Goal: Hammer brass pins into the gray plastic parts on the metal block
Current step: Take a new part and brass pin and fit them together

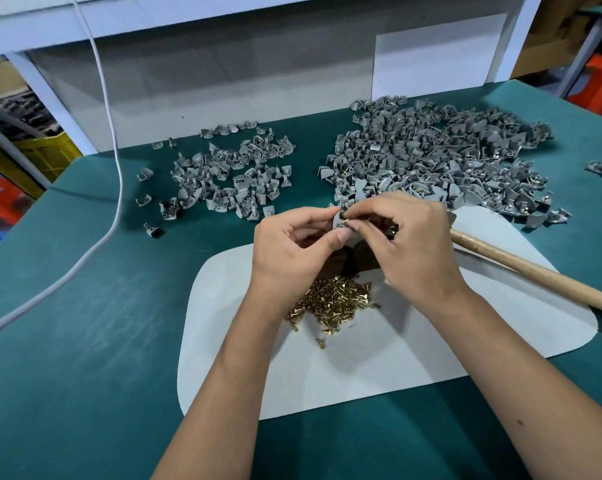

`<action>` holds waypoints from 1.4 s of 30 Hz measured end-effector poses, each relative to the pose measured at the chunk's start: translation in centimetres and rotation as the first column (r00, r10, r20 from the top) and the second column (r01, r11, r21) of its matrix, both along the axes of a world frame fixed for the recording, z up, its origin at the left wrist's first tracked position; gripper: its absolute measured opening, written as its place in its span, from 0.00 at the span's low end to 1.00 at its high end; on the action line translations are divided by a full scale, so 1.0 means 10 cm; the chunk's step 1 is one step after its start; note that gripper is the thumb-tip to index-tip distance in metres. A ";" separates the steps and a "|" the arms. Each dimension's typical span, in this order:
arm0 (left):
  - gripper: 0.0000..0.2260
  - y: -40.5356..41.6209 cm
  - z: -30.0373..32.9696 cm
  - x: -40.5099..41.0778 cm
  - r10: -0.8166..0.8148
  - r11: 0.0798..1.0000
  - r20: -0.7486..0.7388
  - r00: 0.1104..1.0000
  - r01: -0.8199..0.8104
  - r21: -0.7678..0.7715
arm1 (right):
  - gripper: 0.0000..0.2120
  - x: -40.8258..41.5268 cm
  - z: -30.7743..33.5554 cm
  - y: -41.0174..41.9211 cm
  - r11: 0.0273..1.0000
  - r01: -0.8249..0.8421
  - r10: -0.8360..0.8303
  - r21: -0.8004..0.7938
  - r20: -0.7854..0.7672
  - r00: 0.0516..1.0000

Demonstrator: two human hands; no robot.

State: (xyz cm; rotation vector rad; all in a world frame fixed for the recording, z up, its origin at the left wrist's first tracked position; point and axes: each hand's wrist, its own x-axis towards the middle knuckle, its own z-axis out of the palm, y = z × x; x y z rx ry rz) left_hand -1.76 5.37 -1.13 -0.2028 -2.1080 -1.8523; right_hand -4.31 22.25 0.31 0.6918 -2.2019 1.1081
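Head view shows both hands meeting above the middle of a green table (85, 358). The left hand (292, 247) pinches a gray plastic part (337, 221) between its thumb and curled fingers. The right hand (407, 237) closes its thumb and forefinger on a brass pin (345, 221), whose tip touches the part held in the left hand. The grip point sits where the two sets of fingertips meet.

Directly beneath the grip, mostly hidden by the hands, a dark metal block (344, 265) stands on a pale mat (362, 368). Nearer the person than the grip, a loose heap of brass pins (334, 301) lies on the mat, partly under the left wrist. To the right of the grip, a wooden hammer handle (535, 275) lies across the mat's edge, passing behind the right hand; its head cannot be seen.

Beyond the grip and to its right spreads a large pile of gray parts (441, 157), some showing brass. Beyond and to the left lies a smaller pile of gray parts (230, 174). Farther left, a white cable (117, 161) hangs down and trails over the table.
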 end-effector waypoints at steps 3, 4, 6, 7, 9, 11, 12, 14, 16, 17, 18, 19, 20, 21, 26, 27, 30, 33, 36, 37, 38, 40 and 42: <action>0.12 0.01 0.02 0.01 -0.019 0.999 0.004 1.000 0.019 0.038 | 0.03 -0.01 0.01 0.01 0.999 -0.042 0.041 0.025 0.007 0.999; 0.12 0.01 0.03 0.01 -0.025 0.999 0.002 1.000 0.024 0.048 | 0.03 -0.01 0.01 0.00 0.998 -0.048 0.047 0.035 0.016 0.999; 0.13 -0.01 0.04 0.01 -0.036 0.997 -0.006 0.999 0.036 0.063 | 0.02 -0.01 0.01 0.00 0.998 -0.056 0.054 0.040 0.044 0.998; 0.14 -0.02 0.05 0.00 -0.047 0.996 -0.011 0.999 0.047 0.078 | 0.02 0.00 0.01 0.00 0.998 -0.059 0.057 0.036 0.061 0.996; 0.16 -0.03 0.06 0.00 -0.079 0.989 -0.012 0.997 0.080 0.124 | 0.02 0.01 0.01 -0.01 0.997 -0.067 0.064 0.027 0.091 0.994; 0.15 -0.02 0.04 0.00 -0.098 0.983 -0.010 0.995 0.098 0.157 | 0.02 0.01 0.02 -0.02 0.996 -0.084 0.080 0.020 0.128 0.989; 0.15 -0.02 0.03 0.00 -0.097 0.982 -0.007 0.995 0.097 0.164 | 0.02 0.01 0.02 -0.02 0.995 -0.093 0.089 0.019 0.150 0.985; 0.14 -0.03 0.02 -0.01 -0.095 0.980 0.005 0.995 0.092 0.174 | 0.02 0.02 0.03 -0.02 0.994 -0.105 0.100 0.020 0.183 0.978; 0.14 -0.04 0.01 -0.02 -0.092 0.980 0.019 0.996 0.087 0.176 | 0.02 0.02 0.03 -0.01 0.994 -0.107 0.104 0.008 0.188 0.977; 0.13 -0.04 0.01 -0.02 -0.094 0.980 0.024 0.995 0.088 0.177 | 0.02 0.03 0.04 0.00 0.994 -0.106 0.105 -0.001 0.187 0.977; 0.13 -0.04 0.01 -0.02 -0.101 0.979 0.029 0.994 0.094 0.183 | 0.02 0.03 0.05 0.01 0.995 -0.104 0.103 -0.008 0.188 0.977; 0.12 -0.04 0.01 -0.01 -0.111 0.976 0.033 0.993 0.103 0.193 | 0.02 0.03 0.05 0.01 0.995 -0.101 0.101 -0.008 0.192 0.976; 0.12 -0.04 0.01 -0.01 -0.120 0.973 0.036 0.992 0.111 0.201 | 0.03 0.04 0.05 0.01 0.995 -0.100 0.098 -0.003 0.198 0.975; 0.12 -0.04 0.01 -0.01 -0.128 0.972 0.038 0.991 0.118 0.205 | 0.03 0.04 0.05 0.01 0.995 -0.098 0.096 0.001 0.206 0.974; 0.12 -0.03 0.01 0.00 -0.135 0.966 0.047 0.990 0.121 0.226 | 0.04 0.06 0.04 -0.01 0.997 -0.081 0.080 -0.003 0.213 0.974; 0.12 -0.03 0.02 0.00 -0.134 0.966 0.049 0.990 0.119 0.228 | 0.04 0.06 0.04 -0.02 0.997 -0.073 0.072 -0.002 0.209 0.975; 0.11 -0.02 0.02 0.01 -0.126 0.970 0.052 0.991 0.112 0.216 | 0.04 0.07 0.02 -0.04 0.999 -0.046 0.045 0.004 0.187 0.981; 0.10 -0.03 0.02 0.01 -0.111 0.975 0.055 0.992 0.098 0.201 | 0.04 0.08 0.00 -0.05 1.000 -0.026 0.025 0.001 0.176 0.984; 0.10 -0.02 0.03 0.01 -0.099 0.978 0.052 0.994 0.087 0.188 | 0.03 0.09 0.00 -0.07 1.000 -0.004 0.005 -0.002 0.169 0.986; 0.10 -0.01 0.03 0.01 -0.096 0.979 0.053 0.994 0.084 0.184 | 0.03 0.09 0.00 -0.07 1.000 0.001 -0.001 -0.001 0.167 0.986; 0.10 -0.01 0.03 0.01 -0.091 0.980 0.055 0.994 0.080 0.181 | 0.04 0.10 0.00 -0.08 1.000 0.004 -0.003 -0.001 0.164 0.986; 0.11 -0.01 0.03 0.01 -0.079 0.983 0.058 0.995 0.068 0.169 | 0.04 0.11 0.02 -0.08 1.000 0.002 -0.003 0.006 0.163 0.987; 0.11 0.00 0.05 0.01 -0.063 0.988 0.045 0.997 0.056 0.141 | 0.04 0.10 0.06 -0.05 0.999 -0.016 0.009 0.038 0.166 0.986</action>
